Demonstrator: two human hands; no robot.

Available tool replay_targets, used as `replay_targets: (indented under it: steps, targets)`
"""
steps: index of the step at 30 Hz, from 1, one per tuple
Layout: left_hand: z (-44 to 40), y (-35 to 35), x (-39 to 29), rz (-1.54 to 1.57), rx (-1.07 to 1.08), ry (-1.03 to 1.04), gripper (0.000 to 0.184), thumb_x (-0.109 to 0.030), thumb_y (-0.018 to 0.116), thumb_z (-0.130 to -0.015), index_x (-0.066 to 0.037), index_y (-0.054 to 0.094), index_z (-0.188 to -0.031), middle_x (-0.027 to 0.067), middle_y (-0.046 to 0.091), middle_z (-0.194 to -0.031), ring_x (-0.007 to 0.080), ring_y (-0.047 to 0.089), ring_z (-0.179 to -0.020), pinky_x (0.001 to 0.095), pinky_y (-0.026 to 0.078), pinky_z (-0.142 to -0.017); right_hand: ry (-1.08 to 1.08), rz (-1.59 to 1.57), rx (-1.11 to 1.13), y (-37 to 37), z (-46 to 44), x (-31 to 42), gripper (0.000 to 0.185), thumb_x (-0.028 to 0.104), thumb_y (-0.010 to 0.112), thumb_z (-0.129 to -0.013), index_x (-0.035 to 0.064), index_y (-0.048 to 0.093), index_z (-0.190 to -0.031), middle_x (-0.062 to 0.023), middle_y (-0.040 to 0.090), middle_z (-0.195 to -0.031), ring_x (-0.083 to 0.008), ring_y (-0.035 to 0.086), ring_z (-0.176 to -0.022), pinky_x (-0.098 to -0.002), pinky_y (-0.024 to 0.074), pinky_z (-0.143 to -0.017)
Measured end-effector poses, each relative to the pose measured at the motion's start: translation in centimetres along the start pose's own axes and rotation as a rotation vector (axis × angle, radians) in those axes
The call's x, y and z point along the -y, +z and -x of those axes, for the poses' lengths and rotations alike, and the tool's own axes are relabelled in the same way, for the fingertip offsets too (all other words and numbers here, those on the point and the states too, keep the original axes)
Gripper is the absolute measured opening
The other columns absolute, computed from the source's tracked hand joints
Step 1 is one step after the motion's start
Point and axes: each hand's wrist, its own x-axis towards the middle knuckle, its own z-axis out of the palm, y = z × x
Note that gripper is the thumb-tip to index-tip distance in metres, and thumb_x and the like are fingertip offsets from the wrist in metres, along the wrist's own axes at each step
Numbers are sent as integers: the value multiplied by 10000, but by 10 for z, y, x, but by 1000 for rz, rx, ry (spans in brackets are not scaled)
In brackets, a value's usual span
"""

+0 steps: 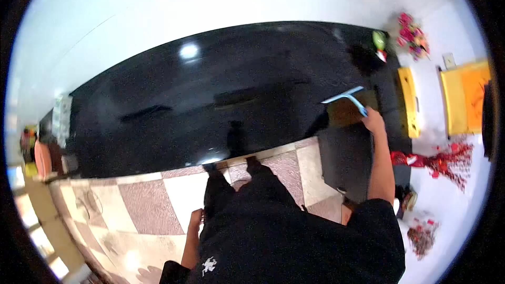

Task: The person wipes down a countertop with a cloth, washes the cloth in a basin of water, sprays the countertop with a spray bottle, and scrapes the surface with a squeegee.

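My right hand (373, 120) is closed around the handle of a light blue squeegee (344, 95). Its T-shaped head lies over the right part of a long, glossy black surface (173, 84), near a brownish patch; whether the blade touches it I cannot tell. My left hand (195, 217) hangs low beside my left thigh, away from the black surface. Its fingers look small and partly hidden, and I see nothing in them.
A green and red object (379, 44) stands at the far right corner, near artificial flowers (412, 37). Yellow items (408, 102) and red decorations (452, 163) line the right side. A dark cabinet (344, 163) stands by my right arm. Checkered tiles (144, 205) cover the floor.
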Motion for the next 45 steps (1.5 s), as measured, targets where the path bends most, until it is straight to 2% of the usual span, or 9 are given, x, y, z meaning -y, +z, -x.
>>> replay_targets:
  steps: [4, 9, 16, 22, 26, 27, 33, 36, 45]
  targets:
    - [6, -8, 37, 122, -16, -67, 226, -285, 538, -896, -89, 614, -813, 49, 601, -747, 177, 567, -643, 337, 490, -579, -10, -184, -77, -7, 18, 84, 424, 371, 673, -931, -24, 582, -1052, -268, 673, -892, -438, 678, -858, -484, 504, -716]
    - [12, -7, 98, 645, -70, -239, 264, -298, 549, -925, -53, 644, -906, 70, 640, -811, 196, 637, -704, 341, 559, -632, -508, -341, 32, 21, 72, 369, 445, 493, 569, -975, 53, 590, -1036, -255, 685, -826, -475, 672, -792, -529, 517, -668]
    - [97, 9, 154, 1055, -247, -85, 515, -433, 384, -1014, -11, 660, -1120, 142, 710, -1065, 295, 698, -962, 435, 557, -873, -1238, -396, 468, 92, 232, 811, 496, 515, 539, -983, 34, 581, -1096, -240, 691, -915, -417, 691, -870, -514, 533, -762]
    - [148, 84, 208, 1349, -435, -333, 545, -476, 387, -992, -22, 666, -1108, 143, 708, -1081, 322, 690, -993, 465, 553, -866, -1461, -219, 345, 155, 328, 987, 489, 447, 559, -983, -24, 572, -1114, -257, 690, -1050, -435, 682, -973, -531, 544, -829]
    - [166, 102, 181, 1319, -395, -314, 484, -404, 412, -979, -16, 654, -1137, 163, 699, -1129, 317, 675, -1046, 446, 542, -901, -1454, -19, 383, 161, 331, 970, 387, 334, 546, -986, -13, 552, -1159, -252, 685, -1082, -423, 680, -1005, -530, 545, -842]
    - [167, 112, 186, 1135, -371, -62, 456, -378, 424, -977, -19, 645, -1152, 152, 691, -1139, 296, 663, -1024, 418, 533, -880, -1477, 7, 369, 161, 319, 956, 361, 301, 543, -982, -10, 549, -1166, -253, 686, -1078, -423, 680, -1005, -532, 544, -841]
    - [128, 86, 176, 905, -240, -165, 420, -370, 434, -980, -47, 655, -1132, 97, 686, -1084, 243, 625, -966, 399, 504, -845, -1412, 204, 311, 118, 196, 821, 325, 252, 543, -979, 29, 478, -1207, -265, 680, -1031, -439, 676, -959, -536, 534, -821]
    - [120, 58, 157, 1099, -278, -70, 415, -357, 421, -978, -41, 658, -1107, 114, 696, -1083, 260, 645, -1000, 420, 512, -886, -1257, 259, 297, 97, 124, 715, 345, 228, 552, -983, 31, 457, -1250, -260, 679, -1002, -436, 677, -925, -530, 535, -801]
    - [80, 23, 117, 546, -140, -99, 377, -308, 430, -944, -46, 666, -1078, 96, 696, -993, 228, 645, -878, 360, 502, -762, -552, 160, 287, 45, -10, 327, 307, 202, 532, -962, 22, 450, -1197, -259, 685, -1039, -442, 678, -976, -551, 533, -834]
